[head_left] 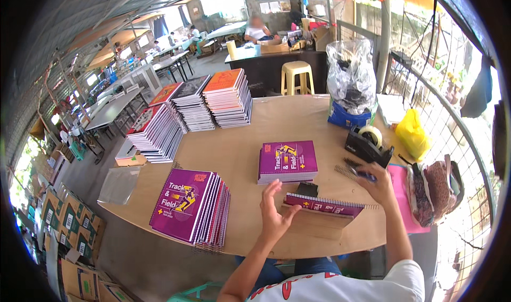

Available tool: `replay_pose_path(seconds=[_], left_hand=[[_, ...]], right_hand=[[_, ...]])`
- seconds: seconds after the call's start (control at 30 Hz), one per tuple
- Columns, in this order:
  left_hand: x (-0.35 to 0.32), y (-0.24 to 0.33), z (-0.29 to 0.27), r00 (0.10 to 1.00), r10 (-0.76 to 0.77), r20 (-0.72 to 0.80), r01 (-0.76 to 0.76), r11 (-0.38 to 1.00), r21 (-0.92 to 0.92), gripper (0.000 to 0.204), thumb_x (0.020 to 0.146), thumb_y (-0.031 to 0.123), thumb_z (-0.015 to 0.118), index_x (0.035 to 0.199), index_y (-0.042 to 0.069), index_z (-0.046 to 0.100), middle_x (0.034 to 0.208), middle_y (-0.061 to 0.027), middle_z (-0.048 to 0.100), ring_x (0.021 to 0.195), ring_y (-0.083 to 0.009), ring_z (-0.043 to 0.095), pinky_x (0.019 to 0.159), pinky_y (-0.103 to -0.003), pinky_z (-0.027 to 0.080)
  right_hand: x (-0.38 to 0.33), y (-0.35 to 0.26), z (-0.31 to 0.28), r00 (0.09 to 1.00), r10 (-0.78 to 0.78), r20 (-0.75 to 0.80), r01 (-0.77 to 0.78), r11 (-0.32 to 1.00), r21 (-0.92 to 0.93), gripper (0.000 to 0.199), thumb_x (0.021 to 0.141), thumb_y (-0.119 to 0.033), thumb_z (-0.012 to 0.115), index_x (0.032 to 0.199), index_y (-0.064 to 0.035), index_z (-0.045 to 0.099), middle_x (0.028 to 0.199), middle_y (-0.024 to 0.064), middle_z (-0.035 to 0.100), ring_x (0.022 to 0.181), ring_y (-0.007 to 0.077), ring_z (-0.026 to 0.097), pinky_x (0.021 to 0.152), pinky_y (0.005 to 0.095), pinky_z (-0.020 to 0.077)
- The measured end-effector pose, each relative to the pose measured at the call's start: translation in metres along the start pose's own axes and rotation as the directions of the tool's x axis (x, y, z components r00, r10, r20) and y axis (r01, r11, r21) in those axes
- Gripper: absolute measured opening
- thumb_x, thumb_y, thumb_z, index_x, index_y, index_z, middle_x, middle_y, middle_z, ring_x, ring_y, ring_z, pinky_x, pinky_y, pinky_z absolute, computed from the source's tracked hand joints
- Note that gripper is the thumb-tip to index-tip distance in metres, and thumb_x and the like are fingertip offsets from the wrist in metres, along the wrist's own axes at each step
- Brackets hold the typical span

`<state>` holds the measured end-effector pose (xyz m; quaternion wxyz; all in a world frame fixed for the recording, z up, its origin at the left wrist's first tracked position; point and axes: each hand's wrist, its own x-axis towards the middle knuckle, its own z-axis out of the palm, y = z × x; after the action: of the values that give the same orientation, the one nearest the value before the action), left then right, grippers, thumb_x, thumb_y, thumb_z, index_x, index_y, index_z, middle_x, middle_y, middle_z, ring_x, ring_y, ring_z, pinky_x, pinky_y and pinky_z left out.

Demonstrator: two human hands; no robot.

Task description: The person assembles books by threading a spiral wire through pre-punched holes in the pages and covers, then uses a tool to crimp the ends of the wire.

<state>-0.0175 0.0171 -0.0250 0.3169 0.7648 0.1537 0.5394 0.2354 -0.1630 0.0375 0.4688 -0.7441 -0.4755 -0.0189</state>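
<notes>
A purple spiral-bound notebook (324,205) stands on its long edge in front of me, coil side up. Loose coil sticks out past its right end. My left hand (275,214) is open at the notebook's left end, fingers spread, thumb at the cover. My right hand (379,184) is closed around a small tool (365,175) with a bluish part, its kind mostly hidden by the fingers. Dark coil pieces (346,170) lie beside that hand. Just behind the standing notebook sits a small black block (307,188). Beyond it lies a short stack of purple notebooks (287,161).
A taller purple notebook stack (183,201) stands left, near the table (223,147) edge. Several orange and black book stacks (226,97) rise at the back left. To the right are a tape dispenser (367,145), a yellow plastic bag (412,134), pouches (439,182) and a plastic-lined bin (351,83).
</notes>
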Motion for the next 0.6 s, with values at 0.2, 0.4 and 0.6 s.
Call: replay_pose_path(seconds=[0.2,0.4,0.6], left_hand=[[0.022,0.049,0.006,0.871,0.176,0.459,-0.373,0.845,0.382,0.038,0.093,0.024,0.069,0.13,0.023,0.066,0.126,-0.0021,0.061,0.113,-0.0177,0.06,0.11,-0.041,0.032],[0.047,0.052,0.006,0.864,0.311,0.397,-0.445,0.84,0.311,0.057,0.081,-0.001,0.065,0.132,0.026,0.068,0.093,0.0012,0.062,0.089,-0.0159,0.064,0.09,-0.04,0.044],[0.136,0.114,-0.13,0.923,0.376,-0.081,-0.279,0.798,0.534,0.047,0.083,-0.001,0.065,0.124,0.022,0.073,0.091,-0.0058,0.07,0.077,-0.0254,0.066,0.067,-0.038,0.052]], right_hand=[[-0.114,0.091,0.036,0.987,0.143,-0.073,-0.161,0.88,-0.447,0.033,0.073,-0.012,0.082,0.104,-0.005,0.075,0.116,0.0166,0.066,0.116,0.0392,0.054,0.099,0.047,0.045],[-0.13,0.089,0.039,0.958,0.018,-0.288,-0.157,0.87,-0.467,0.03,0.079,-0.012,0.08,0.107,-0.0028,0.075,0.128,0.0202,0.058,0.123,0.0423,0.05,0.105,0.0508,0.0419],[-0.129,0.113,0.027,0.936,-0.004,-0.351,-0.12,0.936,-0.33,0.033,0.083,-0.012,0.077,0.116,-0.0047,0.073,0.133,0.0197,0.056,0.125,0.0402,0.052,0.108,0.0501,0.041]])
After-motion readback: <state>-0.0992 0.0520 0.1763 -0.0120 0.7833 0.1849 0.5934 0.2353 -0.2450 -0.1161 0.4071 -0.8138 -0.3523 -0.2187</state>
